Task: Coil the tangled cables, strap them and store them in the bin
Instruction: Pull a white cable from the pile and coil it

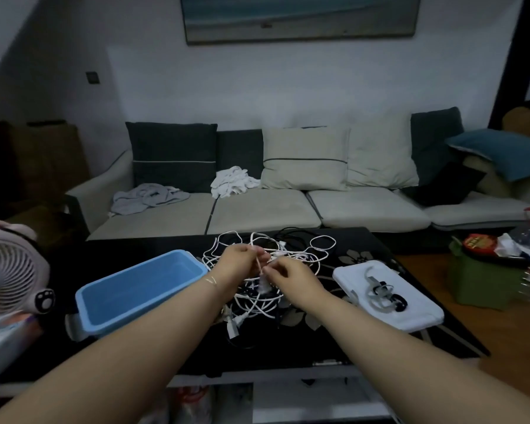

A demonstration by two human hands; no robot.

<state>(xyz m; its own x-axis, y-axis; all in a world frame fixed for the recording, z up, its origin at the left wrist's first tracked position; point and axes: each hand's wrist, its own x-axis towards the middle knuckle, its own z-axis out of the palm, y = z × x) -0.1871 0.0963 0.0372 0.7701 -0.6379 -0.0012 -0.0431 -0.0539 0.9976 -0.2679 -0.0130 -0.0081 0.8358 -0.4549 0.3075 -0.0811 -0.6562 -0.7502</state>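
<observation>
Tangled white cables (pixel 259 304) beside blue bin (pixel 129 296)

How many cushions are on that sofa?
5 that I can see: a dark cushion at the left, a beige one in the middle, a paler one beside it, a blue one and a black one at the right. Others may be hidden.

The left hand (pixel 239 261) and right hand (pixel 291 275) hide the middle of the tangled cables (pixel 288 255), while the fan (pixel 10 270) is cut off by the left edge

One bin (pixel 141 289), one lid (pixel 410 313), two hands
</observation>
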